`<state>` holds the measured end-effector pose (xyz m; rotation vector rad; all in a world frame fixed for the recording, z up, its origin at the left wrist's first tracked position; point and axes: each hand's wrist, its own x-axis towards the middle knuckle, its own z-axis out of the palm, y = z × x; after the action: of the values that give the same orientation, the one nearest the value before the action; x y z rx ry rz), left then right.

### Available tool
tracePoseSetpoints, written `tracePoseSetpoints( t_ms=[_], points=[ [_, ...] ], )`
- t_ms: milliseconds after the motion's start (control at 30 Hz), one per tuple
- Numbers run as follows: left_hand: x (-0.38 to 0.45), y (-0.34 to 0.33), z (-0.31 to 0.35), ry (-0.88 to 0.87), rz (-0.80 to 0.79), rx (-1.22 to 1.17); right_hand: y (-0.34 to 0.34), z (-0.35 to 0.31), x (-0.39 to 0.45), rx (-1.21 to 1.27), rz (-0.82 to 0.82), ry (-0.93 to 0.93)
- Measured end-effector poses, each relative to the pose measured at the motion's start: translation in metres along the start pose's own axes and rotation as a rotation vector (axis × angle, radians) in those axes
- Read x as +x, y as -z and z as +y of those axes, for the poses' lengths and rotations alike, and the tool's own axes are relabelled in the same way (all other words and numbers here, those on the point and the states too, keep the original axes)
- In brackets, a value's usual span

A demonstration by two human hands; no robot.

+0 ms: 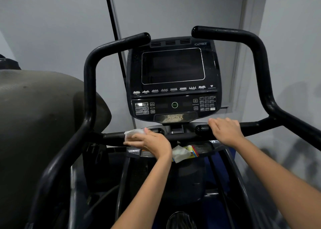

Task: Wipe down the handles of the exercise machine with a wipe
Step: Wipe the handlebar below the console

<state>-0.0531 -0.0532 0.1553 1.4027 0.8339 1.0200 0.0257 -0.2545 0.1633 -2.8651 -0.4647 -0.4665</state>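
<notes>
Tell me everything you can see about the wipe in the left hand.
The wipe is white, thin and crumpled, like a damp cloth or tissue. It is draped over the black left handlebar below the console, pressed there by the left hand, whose fingers lie over it. Only its bunched upper part and one edge show.

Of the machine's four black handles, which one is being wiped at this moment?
The short inner handle left of centre, below the console: the left hand presses the white wipe on it. The right hand grips its bare twin; both tall outer handles are untouched.
</notes>
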Motion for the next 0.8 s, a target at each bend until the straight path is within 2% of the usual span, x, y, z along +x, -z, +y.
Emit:
tracePoseSetpoints(
  t_ms=[100,233,300,367,433,500,567,633,800],
  points=[
    [0.016,0.009,-0.028,-0.297,0.011,0.262,-0.001,0.002,0.001,-0.013,0.015,0.009],
    [0.046,0.034,-0.037,-0.792,-0.108,0.594,-0.004,0.004,0.004,-0.014,0.007,0.012],
    [0.054,0.041,-0.023,-0.994,-0.229,0.655,-0.003,0.004,0.004,0.000,0.003,0.016],
    [0.059,0.048,-0.005,-1.148,-0.429,0.746,-0.002,0.005,0.003,0.002,-0.011,0.019],
    [0.072,0.057,0.009,-1.144,-0.640,0.852,-0.002,0.006,0.004,0.006,-0.017,0.027],
    [0.099,0.074,0.017,-1.022,-0.724,0.989,0.001,0.007,0.004,0.032,-0.031,0.043],
    [0.131,0.094,0.017,-0.890,-0.715,1.135,0.005,0.009,0.003,0.063,-0.062,0.068],
    [0.151,0.108,0.013,-0.851,-0.698,1.168,0.011,0.014,0.001,0.100,-0.089,0.100],
    [0.156,0.098,0.000,-0.945,-0.587,1.338,0.020,0.036,-0.004,0.056,-0.098,0.068]
  ],
)
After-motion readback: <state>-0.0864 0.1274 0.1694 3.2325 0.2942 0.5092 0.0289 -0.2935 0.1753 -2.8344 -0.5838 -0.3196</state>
